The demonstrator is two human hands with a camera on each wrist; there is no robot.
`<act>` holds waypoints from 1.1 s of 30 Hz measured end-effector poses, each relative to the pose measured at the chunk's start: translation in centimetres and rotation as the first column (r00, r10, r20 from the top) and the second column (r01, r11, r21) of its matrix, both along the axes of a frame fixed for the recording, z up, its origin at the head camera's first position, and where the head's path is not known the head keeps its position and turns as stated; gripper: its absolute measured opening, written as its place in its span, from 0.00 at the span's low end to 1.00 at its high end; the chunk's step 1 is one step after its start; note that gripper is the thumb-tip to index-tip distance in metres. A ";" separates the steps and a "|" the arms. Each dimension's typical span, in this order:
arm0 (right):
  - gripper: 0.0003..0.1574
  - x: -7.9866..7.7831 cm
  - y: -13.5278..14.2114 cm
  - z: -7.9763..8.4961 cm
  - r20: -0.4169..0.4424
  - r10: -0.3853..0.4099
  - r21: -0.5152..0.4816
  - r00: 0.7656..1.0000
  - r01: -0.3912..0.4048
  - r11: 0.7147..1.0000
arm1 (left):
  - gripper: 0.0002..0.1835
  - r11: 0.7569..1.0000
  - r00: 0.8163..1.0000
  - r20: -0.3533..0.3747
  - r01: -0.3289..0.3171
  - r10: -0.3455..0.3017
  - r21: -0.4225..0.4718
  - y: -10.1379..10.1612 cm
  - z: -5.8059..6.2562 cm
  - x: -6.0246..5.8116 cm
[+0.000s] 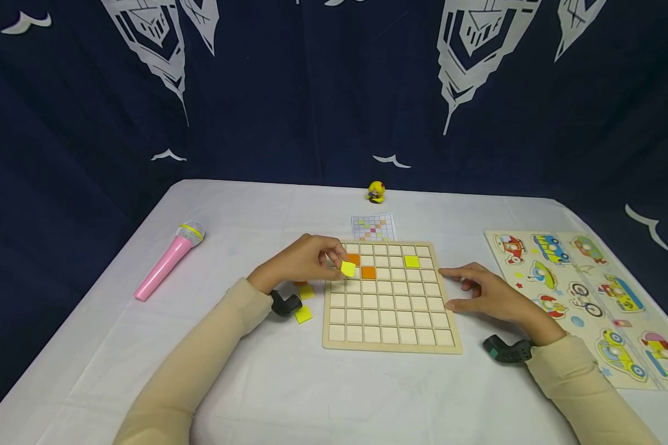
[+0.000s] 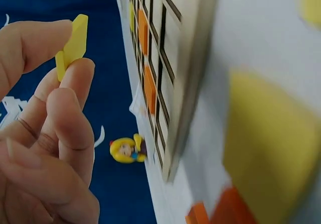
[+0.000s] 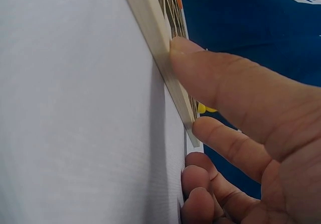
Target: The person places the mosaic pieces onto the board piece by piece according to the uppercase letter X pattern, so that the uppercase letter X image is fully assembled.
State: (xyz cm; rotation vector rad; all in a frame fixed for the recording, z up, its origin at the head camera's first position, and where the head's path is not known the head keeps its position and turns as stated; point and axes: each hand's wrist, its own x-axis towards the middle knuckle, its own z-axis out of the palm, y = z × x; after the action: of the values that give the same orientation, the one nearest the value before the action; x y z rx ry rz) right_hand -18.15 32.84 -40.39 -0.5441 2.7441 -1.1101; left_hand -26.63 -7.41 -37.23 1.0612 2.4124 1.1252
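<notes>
My left hand [image 1: 306,258] pinches a yellow square tile [image 1: 347,269] between thumb and fingertips, above the left part of a wooden grid board [image 1: 389,317]. In the left wrist view the held yellow piece [image 2: 76,39] is tilted on edge and apart from the board. Two orange tiles [image 1: 368,272] and one yellow tile [image 1: 412,261] lie in the board's upper cells. My right hand [image 1: 492,296] touches the board's right edge with thumb and forefinger; its other fingers bend inward. Loose yellow tiles [image 1: 303,314] lie left of the board, with orange pieces [image 2: 233,209] partly hidden by my left hand.
A printed grid card [image 1: 373,228] with coloured squares lies behind the board, and a small yellow-haired figurine [image 1: 375,192] stands farther back. A pink toy microphone [image 1: 169,259] lies at the left. On the right is a picture puzzle board [image 1: 576,321] with vehicles.
</notes>
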 end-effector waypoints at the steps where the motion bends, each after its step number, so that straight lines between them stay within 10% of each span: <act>1: 0.43 0.0 0.0 0.0 -0.001 0.000 0.000 1.000 0.000 1.000 | 0.15 1.000 1.000 -0.002 0.007 -0.007 0.004 0.3 -0.1 -0.1; 17: 0.42 0.0 0.1 0.1 -0.003 0.000 -0.007 1.000 0.000 1.000 | 0.17 0.994 0.999 -0.010 0.031 -0.033 -0.105 5.4 0.3 -0.2; 33: 0.42 0.1 0.0 0.1 0.006 -0.003 -0.004 1.000 0.003 1.000 | 0.17 0.958 0.992 -0.030 -0.128 0.124 -0.255 9.7 0.8 0.1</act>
State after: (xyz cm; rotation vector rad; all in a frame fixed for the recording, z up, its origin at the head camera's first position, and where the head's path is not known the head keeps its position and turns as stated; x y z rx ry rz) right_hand -18.09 32.86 -40.32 -0.5360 2.7397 -1.1159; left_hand -26.53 2.33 -36.38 0.8456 2.5803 0.8122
